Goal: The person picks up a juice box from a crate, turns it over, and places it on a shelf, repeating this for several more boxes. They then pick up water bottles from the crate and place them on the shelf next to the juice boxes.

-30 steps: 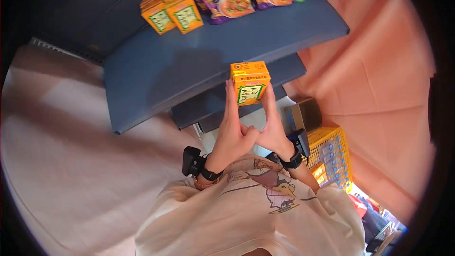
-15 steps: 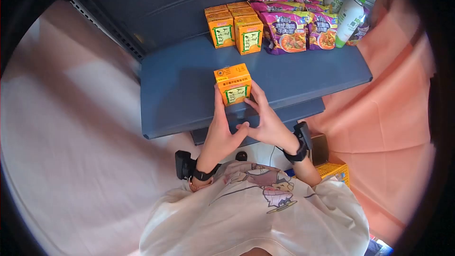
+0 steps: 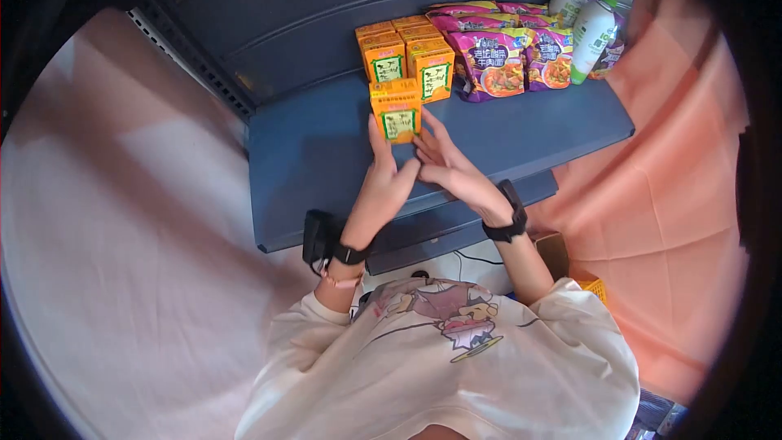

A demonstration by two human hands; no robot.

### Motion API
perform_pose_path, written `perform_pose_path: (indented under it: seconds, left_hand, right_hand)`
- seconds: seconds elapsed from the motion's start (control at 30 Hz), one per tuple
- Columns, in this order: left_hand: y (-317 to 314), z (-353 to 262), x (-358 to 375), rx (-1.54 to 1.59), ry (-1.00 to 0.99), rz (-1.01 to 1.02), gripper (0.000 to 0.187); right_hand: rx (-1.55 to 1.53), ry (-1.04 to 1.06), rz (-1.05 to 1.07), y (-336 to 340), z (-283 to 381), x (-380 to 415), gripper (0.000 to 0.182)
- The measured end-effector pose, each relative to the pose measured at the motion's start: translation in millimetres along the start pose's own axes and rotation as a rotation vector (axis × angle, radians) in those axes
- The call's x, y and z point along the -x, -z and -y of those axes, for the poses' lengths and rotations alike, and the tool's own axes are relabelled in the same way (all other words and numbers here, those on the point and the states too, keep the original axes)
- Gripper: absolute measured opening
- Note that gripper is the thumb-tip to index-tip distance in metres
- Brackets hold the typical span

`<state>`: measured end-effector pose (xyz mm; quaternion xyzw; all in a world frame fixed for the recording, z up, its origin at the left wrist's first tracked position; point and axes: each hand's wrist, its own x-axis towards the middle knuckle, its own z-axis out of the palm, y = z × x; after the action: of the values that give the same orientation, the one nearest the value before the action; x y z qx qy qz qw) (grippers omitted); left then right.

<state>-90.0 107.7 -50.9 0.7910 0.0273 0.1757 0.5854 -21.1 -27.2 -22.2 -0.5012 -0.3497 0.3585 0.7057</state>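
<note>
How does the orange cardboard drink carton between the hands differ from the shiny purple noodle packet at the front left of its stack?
The orange cardboard carton is held between the left hand and right hand; the shiny purple packet stands untouched on the blue-grey shelf.
The carton is boxy; the packet is a pouch.
The carton shows a pale, green-edged panel; the packet, a food picture.
Both have printed fronts.

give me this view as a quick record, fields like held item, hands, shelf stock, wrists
held item: orange box, printed front facing the wearer
left hand: fingers at the box's left side
right hand: fingers at its lower right
box position: before the orange box rows; contact with the shelf unclear
shelf stock: box rows at left, purple noodle bags mid, white bottles at right
wrists: black strap on each
</note>
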Motion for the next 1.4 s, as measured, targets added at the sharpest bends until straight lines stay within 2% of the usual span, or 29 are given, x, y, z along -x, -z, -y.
perform_pose_path:
  seconds: [0.07, 0.13, 0.23, 0.37, 0.43, 0.53, 0.63, 0.77, 0.9, 0.97, 1.0, 1.07, 1.13, 1.17, 1.4]
  left_hand:
    - [-1, 12, -24, -0.027, -0.069, -0.045, 0.083]
    - [-3, 7, -41, 0.179, -0.015, -0.078, 0.081]
    - [-5, -23, -47, 0.316, 0.093, -0.105, 0.078]
    - [-11, -16, -54, 0.407, 0.094, -0.194, 0.075]
    - [-15, -23, -50, 0.504, 0.063, -0.244, 0.059]
    - [-16, -3, -63, 0.464, 0.094, -0.292, 0.053]
    - [-15, -5, -70, 0.571, 0.039, -0.286, 0.049]
    - [-16, -9, -69, 0.608, 0.072, -0.334, 0.048]
    - [-27, -12, -55, 0.560, 0.097, -0.278, 0.057]
    - [-39, -48, -25, 0.473, 0.142, -0.198, 0.067]
    - [-48, -45, -21, 0.475, 0.147, -0.188, 0.067]
    - [-73, -33, -16, 0.448, 0.017, -0.135, 0.066]
    - [-92, -36, -10, 0.323, 0.025, -0.051, 0.065]
    - [-103, -40, -3, 0.362, 0.091, 0.009, 0.062]
    - [-206, -37, 23, 0.417, 0.105, 0.330, 0.062]
  right_hand:
    - [0.076, -0.003, -0.049, 0, 3, -14, 0.085]
    - [-0.051, -0.002, -0.118, 3, 2, -28, 0.083]
    - [-0.064, 0.046, -0.130, 9, -2, -44, 0.080]
    - [-0.071, 0.062, -0.189, 0, -9, -42, 0.080]
    - [-0.060, 0.054, -0.212, -4, -13, -46, 0.083]
    - [-0.222, 0.039, -0.200, -7, -5, -49, 0.084]
    - [-0.250, 0.039, -0.210, -9, -5, -58, 0.083]
    - [-0.216, 0.027, -0.201, -7, -3, -60, 0.082]
    - [-0.169, -0.001, -0.211, -4, 3, -42, 0.074]
    - [-0.182, 0.071, -0.169, -4, 3, -17, 0.065]
    - [-0.183, 0.071, -0.179, -3, 2, -5, 0.065]
    - [-0.187, 0.097, -0.249, 2, 2, 22, 0.059]
    - [-0.208, 0.083, -0.290, 9, 7, 52, 0.058]
    - [-0.187, 0.099, -0.338, 14, 8, 65, 0.058]
    - [-0.140, 0.147, -0.667, 52, 3, 166, 0.053]
